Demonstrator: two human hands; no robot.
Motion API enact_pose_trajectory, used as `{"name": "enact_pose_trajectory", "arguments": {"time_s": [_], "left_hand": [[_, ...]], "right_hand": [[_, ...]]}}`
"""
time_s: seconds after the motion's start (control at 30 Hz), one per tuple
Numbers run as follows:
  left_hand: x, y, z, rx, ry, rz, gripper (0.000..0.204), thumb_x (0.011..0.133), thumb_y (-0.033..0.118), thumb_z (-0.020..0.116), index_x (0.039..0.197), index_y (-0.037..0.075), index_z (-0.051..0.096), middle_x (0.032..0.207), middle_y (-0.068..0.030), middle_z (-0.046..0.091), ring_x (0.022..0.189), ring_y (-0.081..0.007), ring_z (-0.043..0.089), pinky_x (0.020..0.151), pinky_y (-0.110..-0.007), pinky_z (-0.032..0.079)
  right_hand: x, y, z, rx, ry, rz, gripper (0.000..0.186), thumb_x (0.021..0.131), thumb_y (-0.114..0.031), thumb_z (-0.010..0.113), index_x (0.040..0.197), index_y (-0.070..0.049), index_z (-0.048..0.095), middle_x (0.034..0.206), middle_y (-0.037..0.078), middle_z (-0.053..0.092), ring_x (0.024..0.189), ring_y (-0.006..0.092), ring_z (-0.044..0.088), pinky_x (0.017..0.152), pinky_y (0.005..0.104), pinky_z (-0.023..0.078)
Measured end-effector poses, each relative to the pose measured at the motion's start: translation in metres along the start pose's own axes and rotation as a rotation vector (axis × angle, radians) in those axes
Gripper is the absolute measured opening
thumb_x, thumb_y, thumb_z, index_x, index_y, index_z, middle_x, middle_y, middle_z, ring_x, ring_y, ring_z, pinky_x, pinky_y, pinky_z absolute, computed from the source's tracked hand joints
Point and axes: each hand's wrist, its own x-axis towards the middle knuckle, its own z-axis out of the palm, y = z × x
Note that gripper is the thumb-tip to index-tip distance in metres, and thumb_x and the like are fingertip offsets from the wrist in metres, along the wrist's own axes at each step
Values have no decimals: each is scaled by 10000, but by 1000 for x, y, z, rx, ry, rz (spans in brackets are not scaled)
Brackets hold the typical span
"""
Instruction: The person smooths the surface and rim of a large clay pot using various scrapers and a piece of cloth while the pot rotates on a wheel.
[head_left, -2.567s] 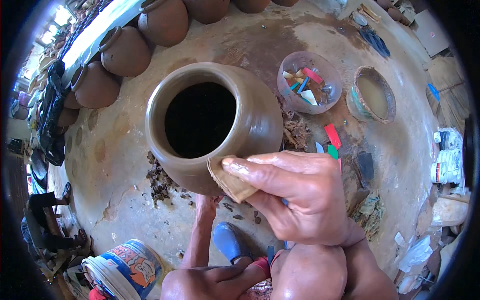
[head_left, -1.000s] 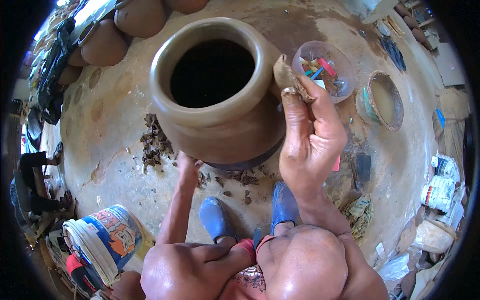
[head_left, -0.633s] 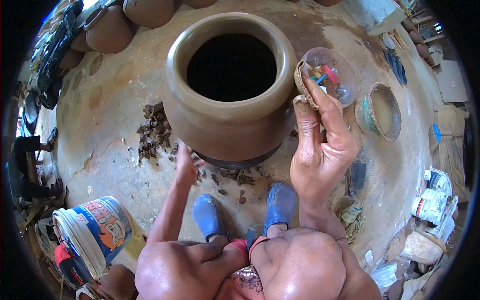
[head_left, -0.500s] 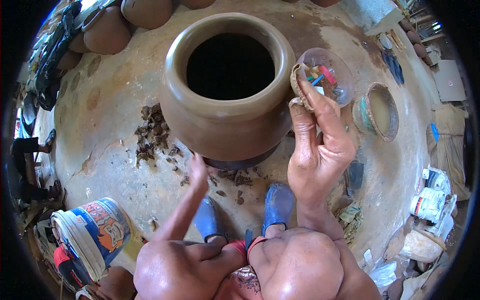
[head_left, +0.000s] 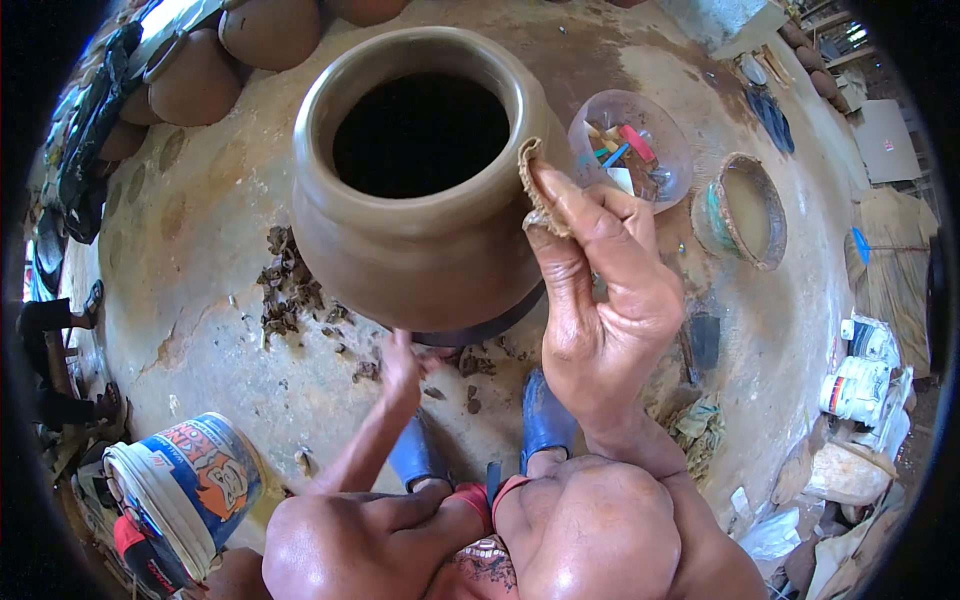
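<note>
A large brown clay pot [head_left: 400, 265] with a smooth, wet-looking wall and a thick rounded rim stands before me on a dark round base [head_left: 490, 325]. My right hand [head_left: 615, 310] pinches a folded brown cloth strip [head_left: 533, 190] between thumb and fingers. The strip is at the right side of the pot's rim, and I cannot tell whether it presses on the clay. Low at the pot's foot, by the dark base, is my left hand [head_left: 403, 368], its fingers apart and nothing seen in them. Whether it touches the base is unclear.
Dark clay scraps [head_left: 285, 285] lie left of the pot. At right are a clear bowl of small tools [head_left: 677, 185] and a tub of cloudy water [head_left: 715, 225]. A paint bucket [head_left: 150, 480] stands near left. More pots [head_left: 195, 80] line the back; another person's feet [head_left: 100, 400] show at left.
The view has shifted, so the pot sits farther left. My right hand still holds the cloth strip by the rim. My left hand remains low at the pot's foot, its fingers a little more spread.
</note>
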Motion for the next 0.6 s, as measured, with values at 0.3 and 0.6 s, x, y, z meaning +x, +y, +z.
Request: {"name": "enact_pose_trajectory", "arguments": {"time_s": [0.3, 0.6], "left_hand": [[30, 35, -37, -99, 96, -107, 659, 977, 589, 542, 1486, 196, 399, 1489, -38, 475, 1121, -225, 614, 809, -423, 518], [88, 65, -53, -47, 219, 158, 661, 1025, 553, 523, 1531, 140, 421, 1417, -111, 579, 1272, -235, 545, 1050, -385, 426]], "right_hand": [[6, -22, 1, -48, -23, -1, 328, 807, 20, 760, 1129, -42, 765, 954, 96, 762, 837, 288, 605, 832, 387, 504], [-29, 36, -56, -139, 51, 335, 249, 942, -5, 616, 1162, -13, 731, 984, 122, 735, 894, 224, 671, 806, 333, 517]]}}
